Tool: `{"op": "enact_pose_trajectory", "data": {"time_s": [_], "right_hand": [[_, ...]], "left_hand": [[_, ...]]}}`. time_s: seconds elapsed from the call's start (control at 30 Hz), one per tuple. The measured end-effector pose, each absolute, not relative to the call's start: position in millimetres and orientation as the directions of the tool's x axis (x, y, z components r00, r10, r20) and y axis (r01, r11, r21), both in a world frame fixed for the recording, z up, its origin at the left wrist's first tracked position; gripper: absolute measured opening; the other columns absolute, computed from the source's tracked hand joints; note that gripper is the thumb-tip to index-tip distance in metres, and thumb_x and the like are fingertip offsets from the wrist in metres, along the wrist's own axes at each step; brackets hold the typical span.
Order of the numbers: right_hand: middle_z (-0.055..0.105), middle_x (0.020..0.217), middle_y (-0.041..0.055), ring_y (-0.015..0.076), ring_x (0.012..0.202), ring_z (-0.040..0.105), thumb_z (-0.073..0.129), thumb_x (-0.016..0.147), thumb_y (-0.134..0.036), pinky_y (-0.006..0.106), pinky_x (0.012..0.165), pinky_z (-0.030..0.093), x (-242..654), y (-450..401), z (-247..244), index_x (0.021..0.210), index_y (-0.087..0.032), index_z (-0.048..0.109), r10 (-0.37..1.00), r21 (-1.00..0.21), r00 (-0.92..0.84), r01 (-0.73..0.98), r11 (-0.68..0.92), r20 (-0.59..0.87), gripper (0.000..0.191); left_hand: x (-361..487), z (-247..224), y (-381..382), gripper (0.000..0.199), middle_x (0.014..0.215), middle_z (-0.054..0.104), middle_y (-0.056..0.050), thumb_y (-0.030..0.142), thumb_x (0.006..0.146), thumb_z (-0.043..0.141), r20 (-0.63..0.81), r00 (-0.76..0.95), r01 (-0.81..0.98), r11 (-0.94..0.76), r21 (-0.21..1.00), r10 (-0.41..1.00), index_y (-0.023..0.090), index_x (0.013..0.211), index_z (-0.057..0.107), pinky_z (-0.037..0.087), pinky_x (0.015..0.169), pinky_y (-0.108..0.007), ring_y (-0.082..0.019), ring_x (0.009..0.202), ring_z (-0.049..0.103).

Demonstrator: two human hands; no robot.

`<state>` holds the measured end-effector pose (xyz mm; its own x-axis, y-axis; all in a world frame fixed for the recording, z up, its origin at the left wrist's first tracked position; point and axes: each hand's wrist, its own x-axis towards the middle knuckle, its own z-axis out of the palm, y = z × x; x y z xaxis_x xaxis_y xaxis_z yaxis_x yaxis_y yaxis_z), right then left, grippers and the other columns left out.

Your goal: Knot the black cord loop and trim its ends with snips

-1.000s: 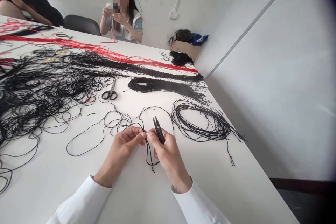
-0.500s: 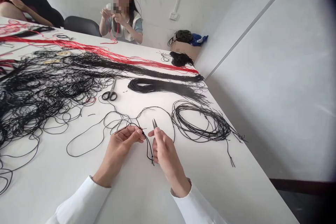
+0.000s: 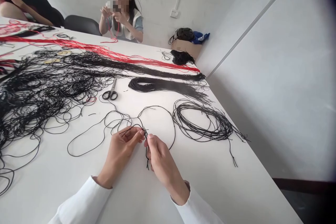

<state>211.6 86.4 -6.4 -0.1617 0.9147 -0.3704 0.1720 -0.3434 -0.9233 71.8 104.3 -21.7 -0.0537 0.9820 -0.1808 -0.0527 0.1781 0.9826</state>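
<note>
My left hand (image 3: pixel 121 150) pinches a thin black cord (image 3: pixel 135 129) between thumb and fingertips, with short cord ends sticking out to the left. My right hand (image 3: pixel 163 162) sits close beside it, fingertips at the same cord, whose end hangs down between my hands. The black thread snips are hidden, perhaps inside my right hand. A long loop of this cord (image 3: pixel 157 109) runs up from my hands and across the white table (image 3: pixel 65 192). Black-handled scissors (image 3: pixel 110 93) lie beyond my hands.
A loose black coil (image 3: pixel 202 126) lies to the right, and a tangled black cord heap (image 3: pixel 47 91) spreads left. Long black and red bundles (image 3: pixel 157 84) cross the far table. A seated person (image 3: pixel 123 29) handles red cord beyond it. A cardboard box (image 3: pixel 183 49) stands by the wall.
The snips, visible earlier in my right hand, no longer show. My right hand has moved in against the cord at my left fingertips, and the cord ends now stick out left of my left hand.
</note>
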Motion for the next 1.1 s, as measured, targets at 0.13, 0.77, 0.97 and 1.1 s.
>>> {"op": "enact_pose_trajectory", "data": {"time_s": [0.13,0.77,0.97,1.1], "right_hand": [[0.029,0.059,-0.0069,0.0107,0.048,0.022,0.034,0.093,-0.072,0.023,0.043,0.023,211.3,86.2,-8.8,0.082,-0.023,0.050,0.915,-0.922,-0.145,0.151,-0.356,-0.377,0.052],[0.034,0.059,-0.0057,0.0103,0.048,0.026,0.036,0.095,-0.066,0.022,0.042,0.020,206.6,86.5,-9.5,0.076,-0.023,0.046,0.920,-0.927,-0.133,0.123,-0.354,-0.369,0.048],[0.029,0.057,-0.0070,0.0101,0.046,0.021,0.038,0.093,-0.068,0.023,0.041,0.018,206.4,86.2,-9.5,0.075,-0.024,0.044,0.916,-0.924,-0.131,0.112,-0.367,-0.380,0.048],[0.025,0.055,-0.0074,0.0112,0.046,0.022,0.041,0.091,-0.070,0.024,0.042,0.020,206.3,86.5,-10.0,0.072,-0.025,0.044,0.923,-0.930,-0.124,0.094,-0.355,-0.365,0.049]], "left_hand": [[72.8,-22.4,102.8,0.029,0.074,0.069,-0.003,0.049,0.082,0.071,-0.174,-0.021,-0.010,0.174,0.985,0.984,0.019,0.083,0.069,0.051,0.076,-0.031,-0.020,0.078,0.065],[73.9,-21.3,103.0,0.028,0.071,0.069,-0.003,0.048,0.086,0.065,-0.154,0.004,0.039,0.154,0.987,0.988,0.021,0.083,0.069,0.050,0.070,-0.030,-0.021,0.073,0.064],[73.1,-22.0,102.3,0.028,0.073,0.070,-0.004,0.048,0.085,0.066,-0.156,0.000,0.030,0.156,0.987,0.988,0.020,0.084,0.070,0.051,0.070,-0.031,-0.020,0.073,0.064],[72.8,-22.5,102.7,0.027,0.076,0.070,-0.004,0.047,0.086,0.065,-0.148,0.003,0.046,0.148,0.988,0.989,0.021,0.083,0.070,0.051,0.072,-0.031,-0.021,0.075,0.065]]}}
